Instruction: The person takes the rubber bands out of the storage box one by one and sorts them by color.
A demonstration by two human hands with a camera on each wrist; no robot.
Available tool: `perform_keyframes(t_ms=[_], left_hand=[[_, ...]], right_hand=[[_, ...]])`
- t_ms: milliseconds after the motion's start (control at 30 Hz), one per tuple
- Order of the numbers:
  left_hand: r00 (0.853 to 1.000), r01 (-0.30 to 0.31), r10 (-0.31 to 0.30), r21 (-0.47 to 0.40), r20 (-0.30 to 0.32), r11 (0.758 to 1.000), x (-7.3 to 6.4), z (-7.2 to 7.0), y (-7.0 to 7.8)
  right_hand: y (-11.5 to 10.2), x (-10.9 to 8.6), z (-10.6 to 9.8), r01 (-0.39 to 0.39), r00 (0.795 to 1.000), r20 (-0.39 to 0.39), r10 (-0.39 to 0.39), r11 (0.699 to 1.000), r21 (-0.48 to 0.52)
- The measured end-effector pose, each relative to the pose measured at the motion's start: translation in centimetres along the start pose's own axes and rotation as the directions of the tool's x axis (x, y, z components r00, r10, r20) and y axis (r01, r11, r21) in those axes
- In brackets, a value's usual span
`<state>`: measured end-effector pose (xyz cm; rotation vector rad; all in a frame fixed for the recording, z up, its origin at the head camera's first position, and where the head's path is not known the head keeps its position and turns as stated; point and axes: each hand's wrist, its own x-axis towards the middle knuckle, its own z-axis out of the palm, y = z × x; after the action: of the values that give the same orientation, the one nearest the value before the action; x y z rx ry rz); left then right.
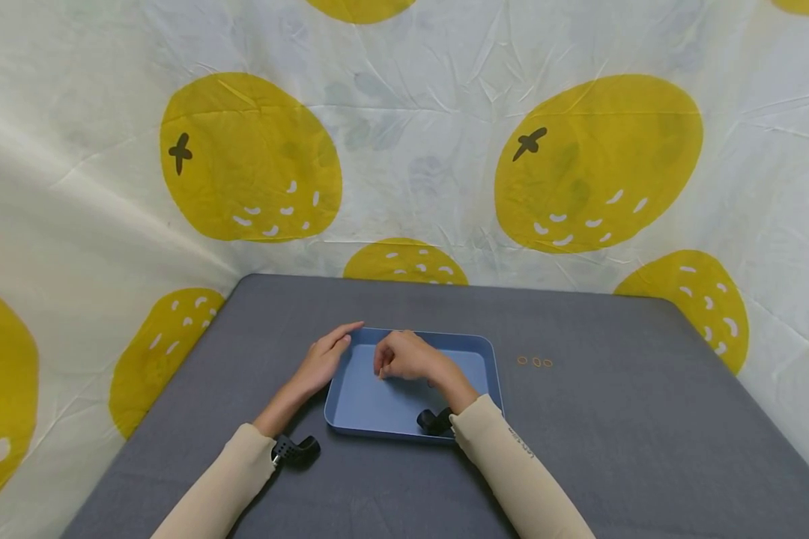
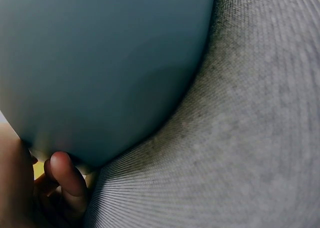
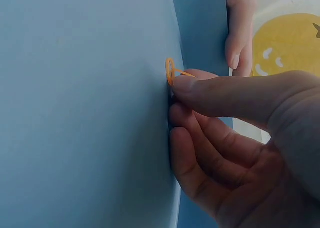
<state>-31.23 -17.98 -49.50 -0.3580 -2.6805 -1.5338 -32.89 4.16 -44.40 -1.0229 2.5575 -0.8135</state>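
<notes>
A shallow blue tray (image 1: pixel 357 416) lies in front of me. My right hand (image 1: pixel 407 355) is over its left half, thumb and forefinger pinching a thin orange rubber band (image 3: pixel 168 72). The right wrist view shows the band's loop sticking out past the fingertips, close to the tray floor. At the tray's far left corner, my left hand (image 1: pixel 325 358) rests along the outer side with fingers extended toward the back. In the left wrist view its thumb (image 2: pixel 69 178) lies near the tray's edge.
Three orange rubber bands (image 1: pixel 537 361) lie in a row on the grey cloth-covered table (image 1: pixel 620 419), right of the tray. Behind the table hangs a white curtain (image 1: pixel 418 172) printed with yellow fruit. Black straps with mounts (image 1: pixel 298 451) sit at both wrists.
</notes>
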Motion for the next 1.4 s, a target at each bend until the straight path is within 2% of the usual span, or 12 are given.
perform_keyframes(t_ms=[267,567,1400], left_hand=[[1.000,-0.010,0.010,-0.011,0.004,1.000,0.05,0.01,0.11],[1.000,0.007,-0.007,-0.009,0.011,1.000,-0.28,0.01,-0.13],[1.000,0.004,-0.004,-0.001,0.011,1.000,-0.24,0.06,-0.03]], right_hand=[[0.01,-0.11,-0.15,0.002,1.000,-0.018,-0.003,1.000,-0.018],[-0.10,-0.21,0.04,-0.008,1.000,-0.017,0.008,1.000,0.000],[-0.72,-0.48,-0.25,-0.029,0.995,-0.094,0.030,1.000,0.011]])
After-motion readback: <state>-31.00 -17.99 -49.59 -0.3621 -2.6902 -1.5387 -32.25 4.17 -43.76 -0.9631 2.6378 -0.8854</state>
